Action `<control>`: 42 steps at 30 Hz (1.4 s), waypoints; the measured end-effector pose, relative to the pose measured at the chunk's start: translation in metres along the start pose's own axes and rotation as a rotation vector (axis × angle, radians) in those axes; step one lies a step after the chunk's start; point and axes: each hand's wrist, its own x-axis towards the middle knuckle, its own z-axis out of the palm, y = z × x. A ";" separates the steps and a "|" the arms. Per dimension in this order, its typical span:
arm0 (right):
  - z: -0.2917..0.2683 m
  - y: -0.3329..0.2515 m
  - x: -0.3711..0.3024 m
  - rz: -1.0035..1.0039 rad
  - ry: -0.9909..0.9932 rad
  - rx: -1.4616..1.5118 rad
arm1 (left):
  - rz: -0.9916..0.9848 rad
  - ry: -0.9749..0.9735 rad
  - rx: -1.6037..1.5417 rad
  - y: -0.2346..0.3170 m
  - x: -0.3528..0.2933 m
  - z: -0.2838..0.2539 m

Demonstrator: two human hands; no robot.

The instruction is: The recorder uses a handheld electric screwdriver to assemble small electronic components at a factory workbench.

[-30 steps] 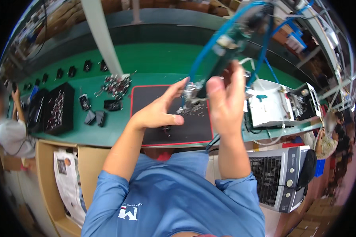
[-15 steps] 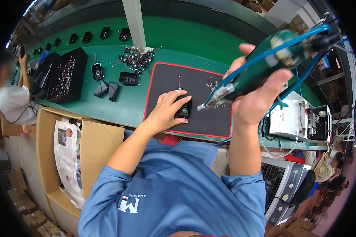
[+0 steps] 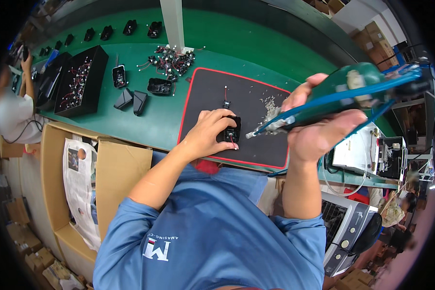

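My left hand (image 3: 210,129) is closed around a small black plastic housing (image 3: 232,131), pressing it against the black mat (image 3: 208,92). A bit of circuit board and a red wire show inside the housing. My right hand (image 3: 310,130) grips a green power screwdriver (image 3: 333,96) with blue hoses. Its metal tip (image 3: 250,135) points left, just right of the housing and apart from it in the picture. Small loose screws (image 3: 269,106) lie in a heap on the mat, partly behind the screwdriver. A small wired part (image 3: 226,103) rests on the mat beyond my left hand.
A pile of wired parts (image 3: 171,63) lies by a grey post (image 3: 173,24). Left of the mat are black housings (image 3: 159,86) and covers (image 3: 140,102). Farther left stands a black bin (image 3: 84,84) of wired parts. An open carton (image 3: 123,174) stands below; another person (image 3: 19,106) works at far left.
The screwdriver's body has swung lower and to the right, now lying nearer to level. My left hand stays on the housing. The whole view has shifted slightly.
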 end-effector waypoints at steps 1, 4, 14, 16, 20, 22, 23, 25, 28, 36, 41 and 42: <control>0.005 -0.013 0.004 -0.020 -0.003 -0.035 | -0.010 0.001 0.013 0.000 -0.001 0.000; 0.006 -0.043 0.017 -0.060 -0.086 0.146 | -0.026 0.005 0.017 0.002 0.002 -0.001; 0.026 0.001 -0.015 0.054 -0.139 0.164 | -0.010 0.024 0.030 0.002 0.000 -0.001; 0.029 0.013 -0.021 0.016 -0.003 0.110 | -0.012 0.026 0.020 0.003 0.001 -0.001; 0.024 0.020 -0.024 0.044 -0.040 0.123 | -0.025 0.020 0.020 0.005 0.002 -0.003; 0.026 0.022 -0.024 0.027 -0.029 0.095 | -0.015 0.030 0.027 0.004 0.002 -0.003; 0.025 0.021 -0.024 0.026 -0.029 0.096 | -0.006 0.040 0.033 0.004 0.002 -0.003; 0.024 0.021 -0.025 0.055 -0.074 0.110 | -0.003 0.043 0.026 0.005 0.003 -0.003; 0.023 0.029 -0.030 0.040 -0.088 0.271 | -0.004 0.051 0.006 0.001 0.002 0.000; 0.026 -0.008 -0.004 0.028 -0.121 0.290 | -0.034 0.034 -0.037 0.000 0.003 0.000; 0.035 -0.026 0.002 0.029 -0.140 0.277 | -0.041 -0.003 -0.052 0.006 0.005 -0.006; 0.041 -0.015 -0.004 0.040 -0.076 0.262 | -0.061 -0.029 -0.044 0.007 0.006 -0.007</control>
